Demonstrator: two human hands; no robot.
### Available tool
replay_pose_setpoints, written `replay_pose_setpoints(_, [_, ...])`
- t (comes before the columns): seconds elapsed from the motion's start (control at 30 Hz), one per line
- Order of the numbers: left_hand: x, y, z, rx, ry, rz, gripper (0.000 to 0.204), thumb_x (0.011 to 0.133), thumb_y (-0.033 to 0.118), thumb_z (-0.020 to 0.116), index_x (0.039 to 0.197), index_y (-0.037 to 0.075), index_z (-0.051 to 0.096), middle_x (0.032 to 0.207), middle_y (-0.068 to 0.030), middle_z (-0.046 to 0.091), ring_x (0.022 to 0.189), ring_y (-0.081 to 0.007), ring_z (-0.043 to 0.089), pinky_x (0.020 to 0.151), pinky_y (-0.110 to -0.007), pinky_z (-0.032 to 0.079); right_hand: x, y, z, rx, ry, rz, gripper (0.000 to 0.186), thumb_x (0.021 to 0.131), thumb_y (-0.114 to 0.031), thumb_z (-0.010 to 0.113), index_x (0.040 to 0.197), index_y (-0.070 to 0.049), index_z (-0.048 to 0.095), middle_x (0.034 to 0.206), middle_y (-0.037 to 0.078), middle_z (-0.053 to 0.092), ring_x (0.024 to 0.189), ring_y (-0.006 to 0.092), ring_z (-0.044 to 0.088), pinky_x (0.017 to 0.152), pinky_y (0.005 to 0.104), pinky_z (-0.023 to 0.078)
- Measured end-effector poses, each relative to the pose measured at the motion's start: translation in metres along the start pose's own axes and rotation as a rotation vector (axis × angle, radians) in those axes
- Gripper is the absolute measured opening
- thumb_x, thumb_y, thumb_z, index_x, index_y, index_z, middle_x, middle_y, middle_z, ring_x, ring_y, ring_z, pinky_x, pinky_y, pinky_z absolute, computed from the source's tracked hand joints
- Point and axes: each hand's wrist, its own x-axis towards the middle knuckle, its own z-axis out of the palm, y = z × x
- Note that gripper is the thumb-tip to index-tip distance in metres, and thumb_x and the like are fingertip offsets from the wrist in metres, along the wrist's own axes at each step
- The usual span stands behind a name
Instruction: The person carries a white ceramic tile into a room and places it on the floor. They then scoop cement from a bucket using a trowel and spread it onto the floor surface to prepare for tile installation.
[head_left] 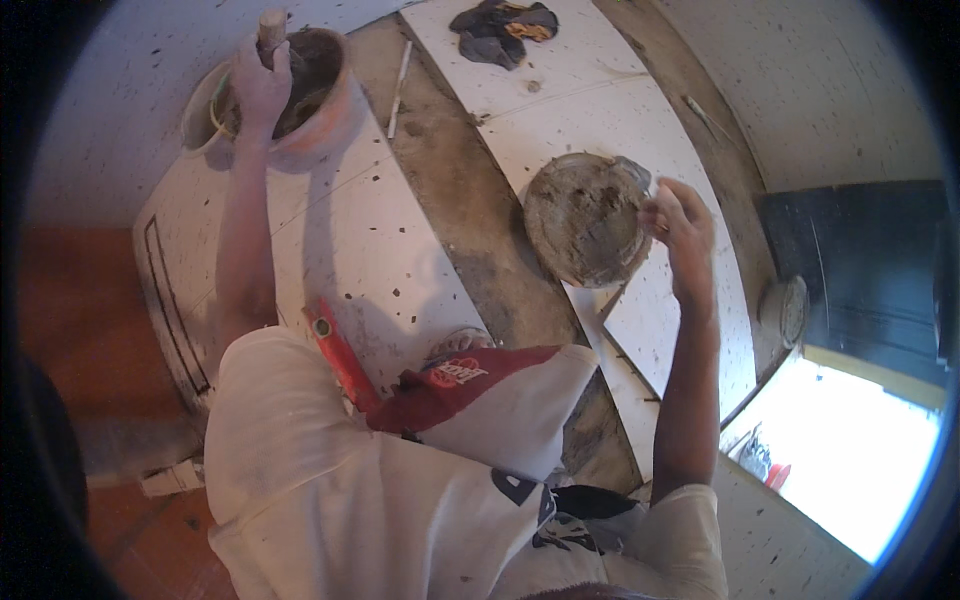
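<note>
Our left hand grips a wooden handle at the bucket; our right hand curls beside the mud-filled pan, its hold unclear. We'd best keep handle firm, pan level.

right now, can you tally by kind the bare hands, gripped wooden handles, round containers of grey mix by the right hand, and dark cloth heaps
Bare hands: 2 (left hand, right hand)
Wooden handle in the left hand: 1
Round container of grey mix by the right hand: 1
Dark cloth heap: 1
Total: 5
</note>
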Motion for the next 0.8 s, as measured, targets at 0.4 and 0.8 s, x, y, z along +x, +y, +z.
replay_pose_setpoints(0.4, [-0.065, 0.245, -0.023, -0.399, -0.097, 0.807, 0.051, 0.072, 0.01, 0.072, 0.12, 0.006, 0.058, 0.114, -0.0123, 0.059, 0.11, -0.0303, 0.054, 0.097, -0.045, 0.042, 0.0, -0.043, 0.036, 0.568, -0.462, 0.138, 0.05, 0.098, -0.043, 0.048, 0.121, 0.001, 0.053, 0.098, 0.014, 0.065, 0.085, 0.0163, 0.065, 0.069, 0.0266, 0.055])
replay_pose_setpoints(0.8, [-0.175, 0.355, -0.02, -1.058, -0.376, 0.603, 0.042, 0.079, 0.011, 0.071, 0.117, -0.001, 0.057, 0.118, -0.0186, 0.057, 0.11, -0.035, 0.055, 0.097, -0.046, 0.044, -0.064, -0.011, -0.058, 0.567, -0.453, 0.248, 0.039, 0.093, -0.02, 0.054, 0.124, 0.003, 0.048, 0.092, 0.011, 0.061, 0.074, 0.0139, 0.061, 0.066, 0.0262, 0.053])
